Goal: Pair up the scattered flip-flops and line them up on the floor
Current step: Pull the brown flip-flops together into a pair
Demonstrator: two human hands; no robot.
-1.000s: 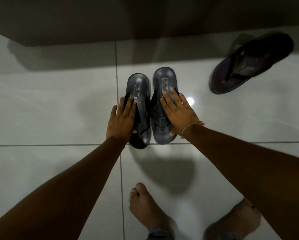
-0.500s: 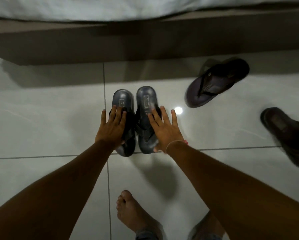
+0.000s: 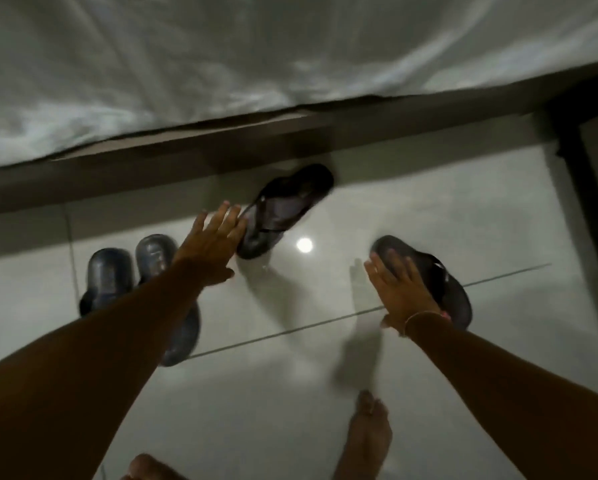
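Head view: grey pair (image 3: 141,289) lies side by side on floor (image 3: 290,393), aligned. Left hand (image 3: 211,244) open, fingers spread, by far sandal (image 3: 283,211). Right hand (image 3: 399,289) open, flat over near sandal (image 3: 443,282). Likely gathering both to pair.

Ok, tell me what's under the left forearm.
The grey pair lies side by side on the floor beneath the left forearm. Their far ends and one near end show; the straps and middles are covered by the arm.
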